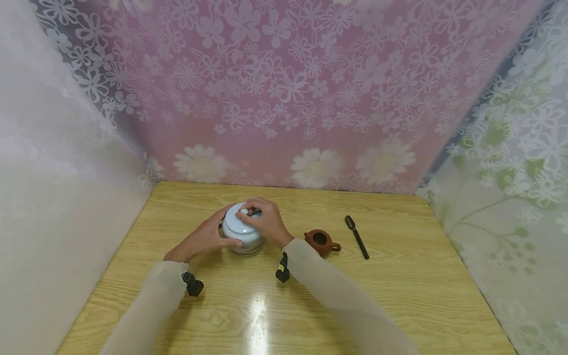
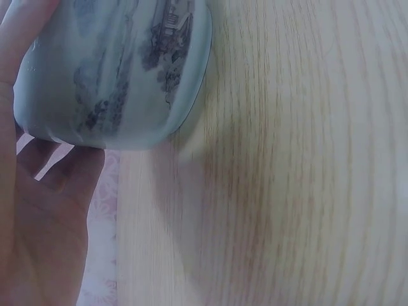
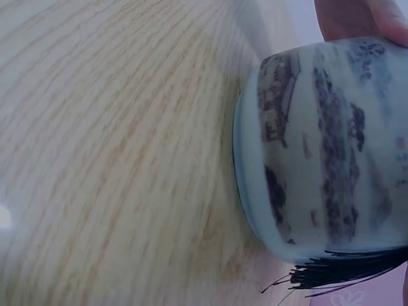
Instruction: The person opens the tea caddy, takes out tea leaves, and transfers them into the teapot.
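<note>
While gripping the jar (image 3: pixel 319 159) with left hand (image 1: pixel 205 237), pinches lid knob (image 1: pixel 244 211) with right hand (image 1: pixel 269 224), near yellow label (image 1: pixel 281 267) too small to read.

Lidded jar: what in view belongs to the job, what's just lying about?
In the job:
jar, gripped by the left hand
lid, held at its knob by the right hand
black tassel beside jar

Apparently just lying about:
brown teapot
dark scoop

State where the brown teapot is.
In the head view, the brown teapot sits on the table right of centre, next to the right sleeve, with the pale lidded jar to its left and the dark spoon to its right.
</note>
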A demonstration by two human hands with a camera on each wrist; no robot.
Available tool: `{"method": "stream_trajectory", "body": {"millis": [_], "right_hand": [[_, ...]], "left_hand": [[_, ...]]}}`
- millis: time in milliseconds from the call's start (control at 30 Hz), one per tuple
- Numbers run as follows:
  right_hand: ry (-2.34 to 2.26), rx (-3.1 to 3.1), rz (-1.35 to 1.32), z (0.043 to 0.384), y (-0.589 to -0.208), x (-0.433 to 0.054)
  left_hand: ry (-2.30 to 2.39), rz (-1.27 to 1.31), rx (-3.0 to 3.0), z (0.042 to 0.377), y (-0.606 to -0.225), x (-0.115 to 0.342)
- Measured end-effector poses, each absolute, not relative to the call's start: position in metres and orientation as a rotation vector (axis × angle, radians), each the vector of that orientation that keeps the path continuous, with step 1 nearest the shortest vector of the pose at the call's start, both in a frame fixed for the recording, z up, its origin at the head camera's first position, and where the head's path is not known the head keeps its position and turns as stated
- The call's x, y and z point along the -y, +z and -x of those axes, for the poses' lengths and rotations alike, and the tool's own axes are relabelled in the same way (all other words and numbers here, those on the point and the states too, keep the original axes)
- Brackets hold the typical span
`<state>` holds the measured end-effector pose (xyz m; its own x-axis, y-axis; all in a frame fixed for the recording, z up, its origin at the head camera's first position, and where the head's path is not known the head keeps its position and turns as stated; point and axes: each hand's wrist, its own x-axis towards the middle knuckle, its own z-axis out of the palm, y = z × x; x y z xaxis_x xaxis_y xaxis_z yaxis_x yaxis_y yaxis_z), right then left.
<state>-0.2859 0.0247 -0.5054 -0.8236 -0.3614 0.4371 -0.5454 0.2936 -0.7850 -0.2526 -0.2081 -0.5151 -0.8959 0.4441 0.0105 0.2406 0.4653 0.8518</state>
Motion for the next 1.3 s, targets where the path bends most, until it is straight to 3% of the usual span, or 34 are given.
{"method": "stream_trajectory", "body": {"millis": [1300], "right_hand": [[1.417, 2.27, -0.975, 0.2892, -0.5086, -0.0209]], "left_hand": [[1.414, -0.58, -2.507, 0.2507, -0.5176, 0.2084]]}}
